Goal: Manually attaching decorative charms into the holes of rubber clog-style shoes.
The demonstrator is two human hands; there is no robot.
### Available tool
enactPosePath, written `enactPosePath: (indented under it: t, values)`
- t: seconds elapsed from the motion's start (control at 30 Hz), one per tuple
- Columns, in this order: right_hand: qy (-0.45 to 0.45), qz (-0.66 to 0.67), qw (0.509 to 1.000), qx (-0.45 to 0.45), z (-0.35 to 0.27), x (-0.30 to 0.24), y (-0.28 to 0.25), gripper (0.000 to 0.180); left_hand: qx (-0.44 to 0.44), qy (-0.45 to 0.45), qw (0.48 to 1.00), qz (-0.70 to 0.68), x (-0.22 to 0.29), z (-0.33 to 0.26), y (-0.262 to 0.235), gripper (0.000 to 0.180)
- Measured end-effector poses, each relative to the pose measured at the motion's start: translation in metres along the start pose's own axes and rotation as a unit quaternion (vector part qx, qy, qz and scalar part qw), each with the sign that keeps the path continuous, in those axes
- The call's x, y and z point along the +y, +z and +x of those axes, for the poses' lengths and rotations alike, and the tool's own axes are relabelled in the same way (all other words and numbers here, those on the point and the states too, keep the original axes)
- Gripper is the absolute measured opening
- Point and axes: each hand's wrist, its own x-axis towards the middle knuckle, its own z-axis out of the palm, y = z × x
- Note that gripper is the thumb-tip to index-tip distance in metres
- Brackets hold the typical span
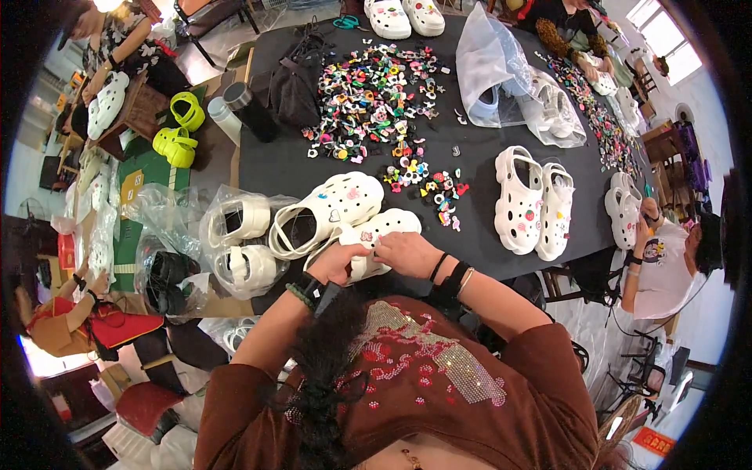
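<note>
Two white clogs lie at the black table's near edge. My left hand grips the near white clog from below. My right hand rests on top of that clog, fingers pinched at a small pink charm on its strap end. The second white clog lies just behind it, toes to the right, with a few charms pressed in. A heap of small colourful charms is spread over the table's middle, with a smaller cluster close to my right hand.
A finished white pair stands to the right on the black table. Bagged white clogs lie left, clear bags at the back, a black bag and lime-green clogs further left. Other people sit around.
</note>
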Motion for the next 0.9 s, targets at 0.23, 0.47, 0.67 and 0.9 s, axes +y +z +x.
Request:
enactPosePath:
  t: [0.23, 0.47, 0.67, 0.9]
  values:
    - [0.009, 0.045, 0.999, 0.024, 0.0, 0.007, 0.002, 0.02, -0.032, 0.153, 0.969, 0.192, 0.006, -0.009, 0.02, 0.039]
    - [-0.003, 0.063, 0.996, 0.055, -0.004, 0.011, 0.006, 0.018, 0.065, 0.223, 0.927, 0.295, -0.012, -0.002, 0.022, 0.038]
    - [0.0, 0.077, 0.995, 0.063, -0.001, 0.008, 0.007, 0.022, 0.068, 0.183, 0.961, 0.195, -0.014, -0.011, 0.023, 0.044]
    - [0.116, 0.243, 0.961, 0.06, 0.006, 0.025, -0.009, 0.031, 0.077, 0.128, 0.969, 0.195, -0.006, -0.02, 0.033, 0.043]
